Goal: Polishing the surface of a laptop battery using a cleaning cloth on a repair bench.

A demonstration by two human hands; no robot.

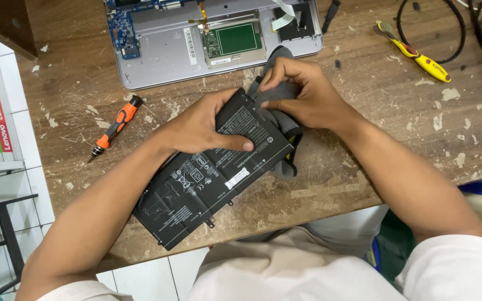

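Fingers of the left hand (199, 125) clamp the flat black battery (213, 170) against the counter (364, 184) to steady it, while the right hand (302, 92) pinches a grey cloth (283, 120) at its top edge.

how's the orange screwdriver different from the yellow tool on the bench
The orange screwdriver has an orange and black handle; the yellow tool is yellow with red marks. The orange screwdriver lies by the left hand, which holds the black battery pack; the yellow tool lies farther off, beyond the right hand with its grey cloth, beside a black cable. Both lie flat and untouched on the wooden bench.
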